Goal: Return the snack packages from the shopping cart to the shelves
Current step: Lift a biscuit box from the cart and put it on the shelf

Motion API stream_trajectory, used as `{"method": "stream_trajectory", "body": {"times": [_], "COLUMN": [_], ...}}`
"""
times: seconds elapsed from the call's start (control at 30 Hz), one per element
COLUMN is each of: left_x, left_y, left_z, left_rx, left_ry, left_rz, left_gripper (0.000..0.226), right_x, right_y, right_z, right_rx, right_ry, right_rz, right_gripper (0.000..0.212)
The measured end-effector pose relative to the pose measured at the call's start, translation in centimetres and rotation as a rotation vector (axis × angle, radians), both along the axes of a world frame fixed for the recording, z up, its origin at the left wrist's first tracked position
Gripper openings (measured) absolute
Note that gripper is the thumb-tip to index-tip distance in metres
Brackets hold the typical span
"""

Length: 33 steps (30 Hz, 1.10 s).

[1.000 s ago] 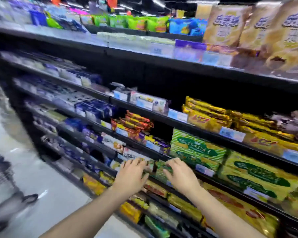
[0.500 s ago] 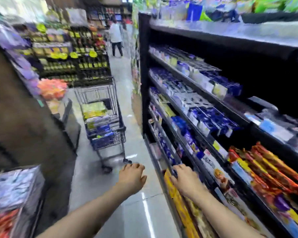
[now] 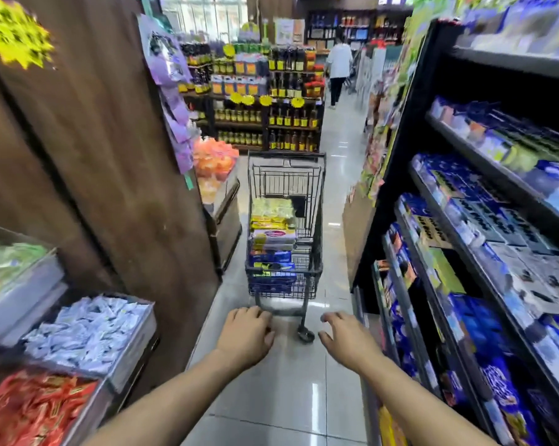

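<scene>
Cart (image 3: pixel 284 226) stands mid-aisle just ahead of the person, loaded with snack packages (image 3: pixel 273 233) stacked yellow over white over blue, so by my reckoning most of the returning is not yet done. Left hand (image 3: pixel 246 336) and right hand (image 3: pixel 345 339) are both held out toward it, empty, fingers loosely curled and parted, touching nothing. Shelves (image 3: pixel 484 239) of blue packs run along the right, bins of wrapped sweets (image 3: pixel 88 329) and a brown pillar (image 3: pixel 110 156) crowd the left, leaving a narrow lane; another shopper (image 3: pixel 337 72) walks far down the aisle, well apart.
</scene>
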<state>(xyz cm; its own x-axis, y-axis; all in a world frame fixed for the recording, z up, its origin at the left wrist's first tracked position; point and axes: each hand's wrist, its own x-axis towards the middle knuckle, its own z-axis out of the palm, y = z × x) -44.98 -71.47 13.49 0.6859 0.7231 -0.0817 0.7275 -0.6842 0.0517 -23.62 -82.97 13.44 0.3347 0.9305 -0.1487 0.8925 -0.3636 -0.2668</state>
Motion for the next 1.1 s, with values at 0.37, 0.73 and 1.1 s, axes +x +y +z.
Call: {"method": "stream_trajectory", "body": {"times": [0.37, 0.73, 1.1], "left_x": [3.1, 10.6, 19.3], "left_y": [21.1, 36.5, 50.1], "left_z": [-0.7, -4.2, -9.1], "left_rx": [-0.029, -0.036, -0.176], "left_ry": [0.001, 0.026, 0.124], "left_rz": [-0.002, 0.012, 0.082], "left_gripper": [0.039, 0.051, 0.049], "right_x": [4.7, 12.1, 23.3], "right_y": [21.1, 37.6, 54.3], "right_z": [-0.5, -3.4, -10.0], "right_rx": [-0.116, -0.215, -0.38], "right_ry": [0.093, 0.038, 0.188], "right_rz": [-0.049, 0.037, 0.066], "right_gripper": [0.036, 0.053, 0.082]}}
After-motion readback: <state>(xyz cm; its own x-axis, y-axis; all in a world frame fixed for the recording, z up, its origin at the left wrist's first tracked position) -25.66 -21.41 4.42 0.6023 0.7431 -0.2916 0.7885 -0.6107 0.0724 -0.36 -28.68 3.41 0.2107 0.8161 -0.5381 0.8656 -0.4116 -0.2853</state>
